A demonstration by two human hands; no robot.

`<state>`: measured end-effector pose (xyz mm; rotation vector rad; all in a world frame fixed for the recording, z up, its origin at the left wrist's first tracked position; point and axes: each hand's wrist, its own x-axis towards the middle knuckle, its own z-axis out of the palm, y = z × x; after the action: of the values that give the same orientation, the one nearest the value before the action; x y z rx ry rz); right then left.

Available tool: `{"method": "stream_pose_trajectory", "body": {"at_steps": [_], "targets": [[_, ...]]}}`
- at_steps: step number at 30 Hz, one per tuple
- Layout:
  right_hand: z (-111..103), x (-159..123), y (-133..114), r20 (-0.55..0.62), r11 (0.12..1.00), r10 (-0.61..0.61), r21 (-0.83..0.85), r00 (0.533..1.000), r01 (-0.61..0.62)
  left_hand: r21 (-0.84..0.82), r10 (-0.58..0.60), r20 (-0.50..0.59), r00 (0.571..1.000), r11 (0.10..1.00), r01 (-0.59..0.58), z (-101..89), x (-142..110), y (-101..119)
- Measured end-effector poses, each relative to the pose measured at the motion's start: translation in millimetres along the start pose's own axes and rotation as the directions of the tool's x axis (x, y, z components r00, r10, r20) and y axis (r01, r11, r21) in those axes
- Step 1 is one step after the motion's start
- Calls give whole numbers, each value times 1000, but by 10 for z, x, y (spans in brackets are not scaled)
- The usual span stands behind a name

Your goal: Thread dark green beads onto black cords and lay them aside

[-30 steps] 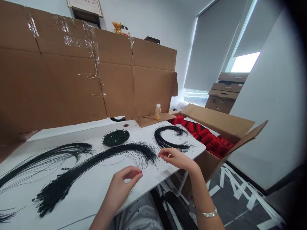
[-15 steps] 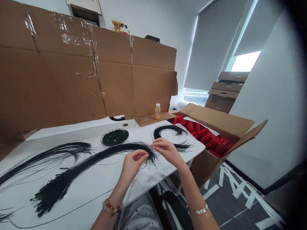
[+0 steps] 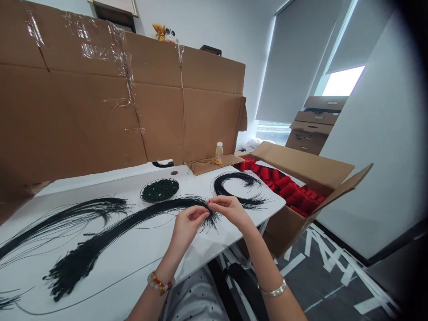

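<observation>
- Black strands (image 3: pixel 150 212) lie in a long, arcing sweep across the white counter (image 3: pixel 133 263), their fine tips fanning out just past the hands.
- Left hand (image 3: pixel 187 226): closed in a pinch on the strands near their tips, with a beaded bracelet (image 3: pixel 159 283) at the wrist.
- Right hand (image 3: pixel 229 210): also closed in a pinch at the same spot, nearly touching the left, with a silver bangle (image 3: pixel 272 290) at the wrist.
- Handling: the strands look very light, thin and springy, apt to slip apart and snag one another. A small pinched group seems the surest hold, or the denser middle of the sweep, rather than single loose tips.
- Nearby: a coil (image 3: pixel 227 187) sits beyond the hands, a dish of dark green bits (image 3: pixel 159 190) beside it, and two more bundles (image 3: pixel 76 263) to the left.
- Farther off: a small bottle (image 3: pixel 219 154), a carton (image 3: pixel 301 160) of red pieces (image 3: pixel 287 187), and a taped cardboard wall (image 3: pixel 83 111).
</observation>
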<state>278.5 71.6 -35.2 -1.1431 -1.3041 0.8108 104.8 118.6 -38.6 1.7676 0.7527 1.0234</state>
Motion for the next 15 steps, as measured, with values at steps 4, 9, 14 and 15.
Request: {"method": "stream_pose_trajectory", "body": {"at_steps": [4, 9, 14, 15], "targets": [[4, -82, -145, -37, 996, -60, -61, 998, 58, 63, 81, 74, 994, 994, -85, 138, 109, -96], [-17, -291, -492, -95, 976, -186, -130, 978, 173, 120, 189, 228, 955, 968, -220, 480, 378, -242], [-238, -710, -825, -118, 952, -299, -97, 947, 289, 187, 210, 316, 925, 942, -278, 669, 443, -283], [-305, -797, -857, -112, 940, -341, -74, 933, 334, 200, 209, 318, 925, 939, -281, 681, 419, -273]]}}
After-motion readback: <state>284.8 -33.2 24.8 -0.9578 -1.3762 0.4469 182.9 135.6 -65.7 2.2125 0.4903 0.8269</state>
